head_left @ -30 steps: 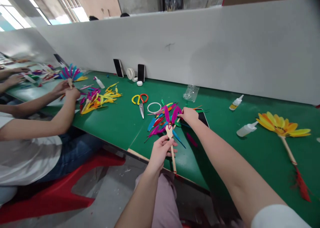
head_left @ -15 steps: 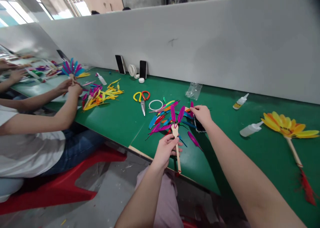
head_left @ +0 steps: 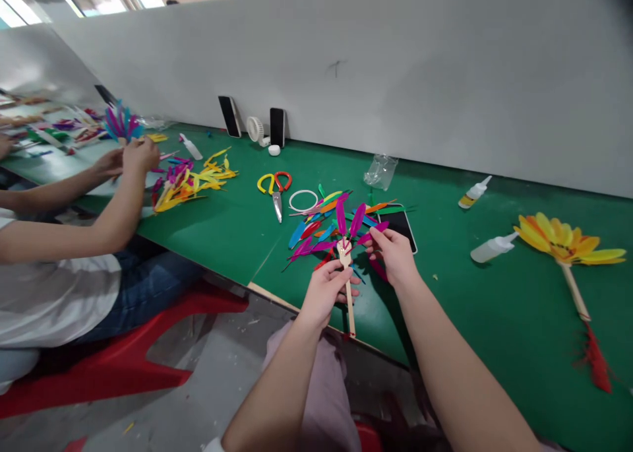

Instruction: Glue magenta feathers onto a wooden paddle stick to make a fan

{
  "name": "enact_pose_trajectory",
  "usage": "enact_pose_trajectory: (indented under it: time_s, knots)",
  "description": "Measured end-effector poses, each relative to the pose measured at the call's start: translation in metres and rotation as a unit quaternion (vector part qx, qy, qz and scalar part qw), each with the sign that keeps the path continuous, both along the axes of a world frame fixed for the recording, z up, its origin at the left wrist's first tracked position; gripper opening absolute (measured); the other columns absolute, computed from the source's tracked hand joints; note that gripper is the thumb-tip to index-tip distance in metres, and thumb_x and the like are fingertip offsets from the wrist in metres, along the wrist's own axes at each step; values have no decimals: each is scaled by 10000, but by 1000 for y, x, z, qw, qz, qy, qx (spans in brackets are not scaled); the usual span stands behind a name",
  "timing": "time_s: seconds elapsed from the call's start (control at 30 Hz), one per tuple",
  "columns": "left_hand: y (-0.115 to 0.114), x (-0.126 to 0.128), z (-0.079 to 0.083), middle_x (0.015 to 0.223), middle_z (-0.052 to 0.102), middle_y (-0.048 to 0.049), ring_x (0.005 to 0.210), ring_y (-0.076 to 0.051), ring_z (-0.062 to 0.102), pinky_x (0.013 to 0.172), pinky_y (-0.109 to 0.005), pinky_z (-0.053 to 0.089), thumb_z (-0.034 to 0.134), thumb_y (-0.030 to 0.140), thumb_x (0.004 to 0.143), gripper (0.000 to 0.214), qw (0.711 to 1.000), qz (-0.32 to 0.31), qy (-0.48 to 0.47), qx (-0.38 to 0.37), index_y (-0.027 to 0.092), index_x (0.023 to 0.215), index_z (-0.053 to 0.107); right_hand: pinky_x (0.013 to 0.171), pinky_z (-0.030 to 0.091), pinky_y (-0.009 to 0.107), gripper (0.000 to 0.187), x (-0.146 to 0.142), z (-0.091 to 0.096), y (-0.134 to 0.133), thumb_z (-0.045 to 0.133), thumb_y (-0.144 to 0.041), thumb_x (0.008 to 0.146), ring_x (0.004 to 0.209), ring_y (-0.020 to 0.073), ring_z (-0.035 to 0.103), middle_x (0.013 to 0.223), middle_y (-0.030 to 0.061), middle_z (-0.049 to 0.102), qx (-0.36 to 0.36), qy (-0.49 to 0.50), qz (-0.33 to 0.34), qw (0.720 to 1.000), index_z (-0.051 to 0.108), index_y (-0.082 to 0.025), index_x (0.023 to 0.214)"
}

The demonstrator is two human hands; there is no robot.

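Observation:
My left hand (head_left: pixel 327 292) is closed around a flat wooden fan handle (head_left: pixel 349 307), holding it upright near the table's front edge. Two magenta feathers (head_left: pixel 357 220) stand out in a V from the handle's wider head (head_left: pixel 344 249). Between the fingertips of my right hand (head_left: pixel 393 251) is another magenta feather (head_left: pixel 372 233), its lower end close to the right side of that head; whether it touches I cannot tell. Behind the fan lies a pile of loose feathers (head_left: pixel 311 231) in blue, red, orange and magenta.
Scissors (head_left: pixel 275 191) and a white ring (head_left: pixel 303 201) lie behind left, a phone (head_left: pixel 401 225) behind my right hand. Two glue bottles (head_left: pixel 493 248) and a yellow feather fan (head_left: pixel 568 241) are on the right. A co-worker's hands (head_left: pixel 133 158) hold another feather fan at left.
My right hand has come from the pile toward the fan head, bringing a magenta feather. More of the phone shows. My left hand still holds the handle. The view has shifted slightly.

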State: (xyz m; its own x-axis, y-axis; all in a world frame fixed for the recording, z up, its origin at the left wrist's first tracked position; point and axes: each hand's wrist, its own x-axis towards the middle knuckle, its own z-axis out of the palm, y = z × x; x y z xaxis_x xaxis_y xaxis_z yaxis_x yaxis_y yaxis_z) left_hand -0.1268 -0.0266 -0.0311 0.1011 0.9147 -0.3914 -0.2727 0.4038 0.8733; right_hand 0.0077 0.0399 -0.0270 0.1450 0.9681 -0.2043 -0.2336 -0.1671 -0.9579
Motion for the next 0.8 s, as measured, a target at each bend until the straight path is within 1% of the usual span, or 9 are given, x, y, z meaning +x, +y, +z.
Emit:
enact_pose_trajectory:
  time_s: [0.2, 0.57, 0.8]
  knots:
    - [0, 1, 1, 657, 628, -23, 489, -109, 589, 420, -192, 474, 637, 330, 686, 327, 1000, 1, 7, -4, 146, 940, 548, 376, 425, 176, 256, 0, -2, 4, 653, -381, 616, 410, 70, 514, 494, -15, 580, 4, -6, -29, 1000, 552, -146, 632]
    - [0, 0, -1, 658, 627, -27, 484, -111, 584, 420, -200, 479, 639, 335, 684, 335, 1000, 1, 5, -5, 148, 946, 545, 397, 453, 192, 239, 1, -5, 2, 648, -359, 625, 407, 75, 525, 497, -9, 587, 6, -18, -8, 1000, 555, -139, 629]
    - [-1, 0, 0, 656, 630, -30, 487, -112, 587, 417, -194, 476, 646, 338, 676, 343, 1000, 3, 5, -6, 147, 944, 552, 405, 463, 193, 248, 10, -3, 3, 659, -364, 613, 408, 78, 532, 497, -7, 590, 2, -17, -7, 1000, 541, -146, 609]
